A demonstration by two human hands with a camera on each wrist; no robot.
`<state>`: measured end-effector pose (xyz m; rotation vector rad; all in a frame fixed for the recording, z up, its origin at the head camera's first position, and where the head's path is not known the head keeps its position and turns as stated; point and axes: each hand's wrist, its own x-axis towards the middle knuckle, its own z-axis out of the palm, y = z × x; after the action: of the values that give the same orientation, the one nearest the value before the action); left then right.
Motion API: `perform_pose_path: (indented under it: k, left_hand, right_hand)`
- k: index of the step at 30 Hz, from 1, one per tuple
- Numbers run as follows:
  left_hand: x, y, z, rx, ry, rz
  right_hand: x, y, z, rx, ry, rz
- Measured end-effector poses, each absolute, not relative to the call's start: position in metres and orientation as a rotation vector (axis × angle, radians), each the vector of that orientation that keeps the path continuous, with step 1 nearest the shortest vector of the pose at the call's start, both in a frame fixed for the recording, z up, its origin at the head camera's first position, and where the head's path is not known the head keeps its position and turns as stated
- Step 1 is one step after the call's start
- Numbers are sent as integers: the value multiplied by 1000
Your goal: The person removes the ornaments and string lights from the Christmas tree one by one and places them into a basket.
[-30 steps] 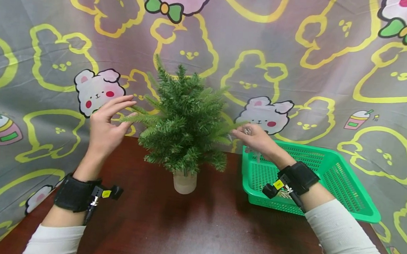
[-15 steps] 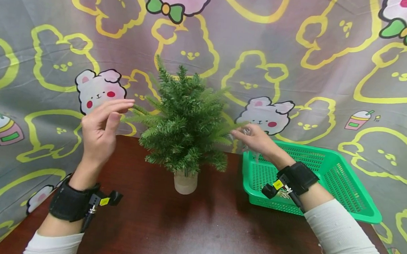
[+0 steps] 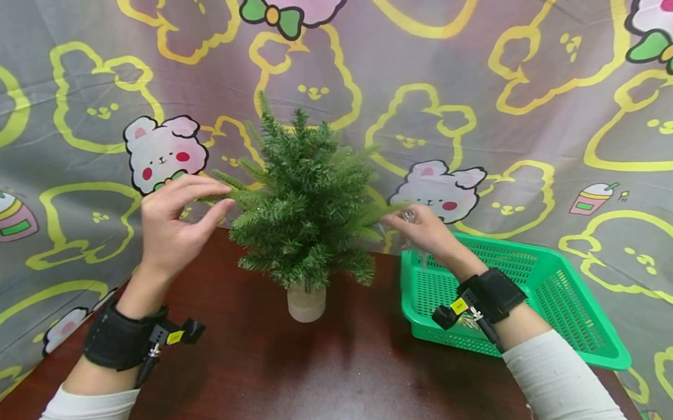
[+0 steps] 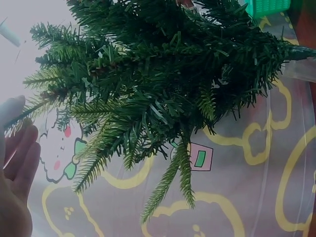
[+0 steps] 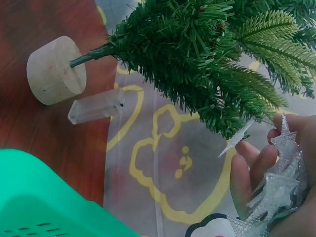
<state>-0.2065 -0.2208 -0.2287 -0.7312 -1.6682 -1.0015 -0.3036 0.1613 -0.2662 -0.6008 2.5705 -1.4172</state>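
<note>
A small artificial pine tree (image 3: 305, 201) stands upright on its pale round base (image 3: 306, 303) in mid-table. At its left side, my left hand (image 3: 175, 222) has thumb and fingers bent around a light green branch tip, a gap showing between them. The left wrist view has that branch (image 4: 29, 111) running between thumb and fingers; contact is hard to judge. My right hand (image 3: 424, 231) is at the tree's right side, holding several clear glittery star ornaments (image 5: 279, 187) in the palm. Another clear star (image 5: 238, 137) hangs at its fingertips, beside a branch.
A green plastic basket (image 3: 585, 302) sits on the right under my right forearm, with small gold-coloured pieces (image 3: 470, 321) inside. Behind the dark red table (image 3: 355, 378) hangs a patterned cloth (image 3: 346, 56). A clear block-shaped object (image 5: 96, 106) is near the tree's base.
My left hand drew back leftward from the branch with straighter fingers, then came back to it with thumb and fingertips closer together. The right hand stays nearly still.
</note>
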Motion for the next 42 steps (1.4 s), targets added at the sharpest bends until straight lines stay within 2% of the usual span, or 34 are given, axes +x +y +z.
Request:
perform_pose_path:
  k: [42]
  left_hand:
    - [-235,-238,-245,-489,-1767,-1163]
  right_hand:
    - [-301,162,-263,-564,2548,-1529]
